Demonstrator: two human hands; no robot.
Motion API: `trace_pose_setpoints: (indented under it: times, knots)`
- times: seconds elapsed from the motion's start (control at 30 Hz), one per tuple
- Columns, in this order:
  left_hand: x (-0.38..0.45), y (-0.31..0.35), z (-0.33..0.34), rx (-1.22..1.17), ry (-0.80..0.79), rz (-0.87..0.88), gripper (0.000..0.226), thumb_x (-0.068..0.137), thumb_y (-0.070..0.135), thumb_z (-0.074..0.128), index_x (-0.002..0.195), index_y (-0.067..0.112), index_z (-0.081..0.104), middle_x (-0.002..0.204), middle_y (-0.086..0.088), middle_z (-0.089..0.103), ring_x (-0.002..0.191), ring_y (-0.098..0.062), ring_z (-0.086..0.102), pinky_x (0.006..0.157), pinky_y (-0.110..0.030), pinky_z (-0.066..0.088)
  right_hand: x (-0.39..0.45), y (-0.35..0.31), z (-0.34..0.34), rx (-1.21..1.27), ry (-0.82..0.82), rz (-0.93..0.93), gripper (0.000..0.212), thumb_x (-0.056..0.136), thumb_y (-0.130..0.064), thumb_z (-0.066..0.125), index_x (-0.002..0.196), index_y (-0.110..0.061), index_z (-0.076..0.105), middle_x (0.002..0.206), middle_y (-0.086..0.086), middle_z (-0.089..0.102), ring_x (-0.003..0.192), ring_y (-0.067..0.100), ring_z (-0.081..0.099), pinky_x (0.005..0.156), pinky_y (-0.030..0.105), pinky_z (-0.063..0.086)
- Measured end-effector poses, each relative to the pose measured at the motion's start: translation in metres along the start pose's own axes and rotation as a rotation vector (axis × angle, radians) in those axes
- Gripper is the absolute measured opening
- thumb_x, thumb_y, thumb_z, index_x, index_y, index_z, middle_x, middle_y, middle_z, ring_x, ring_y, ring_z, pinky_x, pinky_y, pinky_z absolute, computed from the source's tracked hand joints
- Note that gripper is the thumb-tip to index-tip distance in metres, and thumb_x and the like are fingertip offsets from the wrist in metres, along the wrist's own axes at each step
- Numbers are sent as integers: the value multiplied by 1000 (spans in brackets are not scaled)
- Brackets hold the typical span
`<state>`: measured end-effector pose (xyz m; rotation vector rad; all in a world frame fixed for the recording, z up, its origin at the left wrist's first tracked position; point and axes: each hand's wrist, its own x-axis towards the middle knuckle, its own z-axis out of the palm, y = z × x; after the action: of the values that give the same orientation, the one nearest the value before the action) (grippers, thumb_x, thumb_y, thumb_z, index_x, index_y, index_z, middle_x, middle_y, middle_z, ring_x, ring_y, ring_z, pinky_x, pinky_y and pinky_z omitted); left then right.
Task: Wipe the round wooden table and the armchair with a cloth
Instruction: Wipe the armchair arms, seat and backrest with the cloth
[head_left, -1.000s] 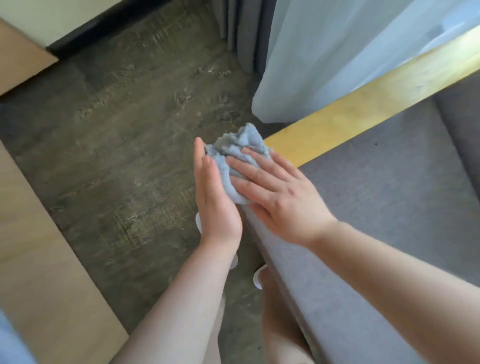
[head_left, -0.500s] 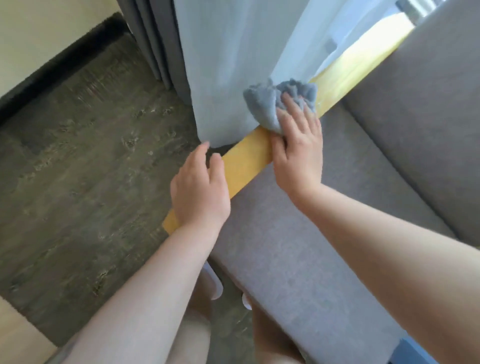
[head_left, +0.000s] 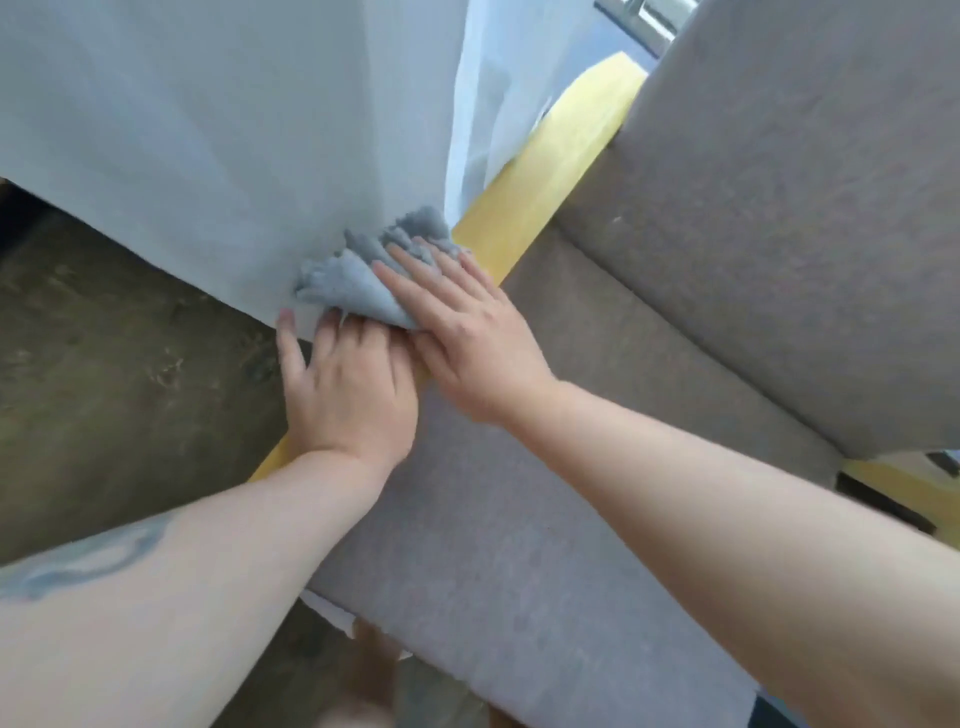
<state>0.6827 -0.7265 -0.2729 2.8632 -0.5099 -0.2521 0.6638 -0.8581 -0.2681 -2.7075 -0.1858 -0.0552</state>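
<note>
— Where is your cloth?

— The grey cloth (head_left: 363, 280) lies bunched on the yellow wooden armrest (head_left: 545, 176) of the armchair (head_left: 753, 234), against the pale curtain (head_left: 208, 130).

— And your hands?

— Your right hand (head_left: 467, 332) presses it down with straight, spread fingers. Your left hand (head_left: 348, 384) lies flat on the armrest just beside, fingertips seemingly touching the cloth's edge; blur hides it. The grey seat cushion (head_left: 493, 545) sits below your forearms, dark floor (head_left: 130, 364) to the left.

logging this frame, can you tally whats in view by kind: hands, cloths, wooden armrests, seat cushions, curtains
hands: 2, left hand and right hand
cloths: 1, grey cloth
wooden armrests: 2, near armrest, far armrest
seat cushions: 2, seat, back
curtains: 1, white curtain
total: 8
</note>
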Motion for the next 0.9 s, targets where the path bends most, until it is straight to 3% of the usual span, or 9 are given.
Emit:
trace_pose_setpoints:
  times: [0.07, 0.2, 0.33, 0.4, 0.47, 0.53, 0.67, 0.73, 0.9]
  knots:
    - [0, 3, -1, 4, -11, -26, 47, 96, 29, 26, 135, 15, 49, 140, -2, 52, 135, -22, 39, 116, -52, 6, 11, 61, -16, -110, 41, 69, 54, 88, -13, 46, 142, -11, 44, 148, 9, 42, 140, 28, 35, 115, 47, 24]
    - [3, 7, -1, 0, -53, -39, 51, 96, 30, 23, 142, 19, 43, 147, 3, 45, 138, -20, 36, 114, -56, 12, 60, 88, -32, -107, 215, 727, 58, 91, -15, 38, 149, -13, 31, 157, 7, 26, 146, 26, 20, 119, 44, 11]
    - [2, 6, -2, -20, -67, -76, 52, 94, 31, 23, 140, 19, 45, 144, 3, 48, 134, -21, 41, 108, -58, 23, 69, 62, -15, -153, 95, 462, 57, 90, -11, 39, 147, -7, 34, 155, 12, 29, 145, 32, 20, 117, 41, 4]
    - [3, 7, -3, -32, -72, -74, 52, 94, 32, 23, 139, 19, 45, 145, 3, 47, 134, -21, 41, 106, -58, 26, 95, 102, -25, -224, 121, 586, 57, 95, -12, 36, 151, -9, 23, 159, 9, 19, 147, 28, 13, 118, 40, 2]
    - [2, 7, -3, -33, -71, -68, 53, 94, 31, 22, 141, 19, 43, 147, 3, 44, 136, -19, 38, 107, -57, 26, 127, 137, -42, -223, 199, 861, 59, 97, -12, 32, 153, -11, 12, 161, 7, 8, 148, 25, 6, 119, 39, 1]
    - [2, 6, -3, -23, -63, -52, 54, 95, 32, 22, 145, 19, 38, 152, 4, 36, 140, -15, 31, 110, -56, 22, 140, 129, -43, -197, 241, 975, 61, 97, -12, 31, 154, -10, 9, 161, 9, 4, 148, 26, 4, 120, 38, 1]
    - [1, 5, -5, -1, -57, 95, 60, 94, 35, 28, 152, 18, 23, 158, -1, 22, 144, -14, 22, 117, -51, 13, 80, 65, -9, -132, 246, 600, 61, 87, -17, 37, 147, -6, 34, 155, 14, 28, 143, 32, 26, 117, 45, 15]
    - [2, 5, -4, -26, -44, 177, 58, 95, 32, 27, 151, 17, 21, 158, -1, 20, 145, -17, 21, 117, -48, 16, 79, 86, -16, -150, 187, 509, 58, 89, -19, 39, 146, -8, 37, 155, 11, 30, 144, 30, 25, 118, 44, 13]
    - [-1, 1, -3, -94, -47, 186, 55, 98, 29, 26, 151, 15, 23, 158, 2, 19, 146, -14, 17, 118, -40, 17, 138, 133, -50, -199, 131, 943, 63, 97, -17, 33, 153, -8, 6, 161, 11, 1, 148, 29, 2, 120, 41, 1]
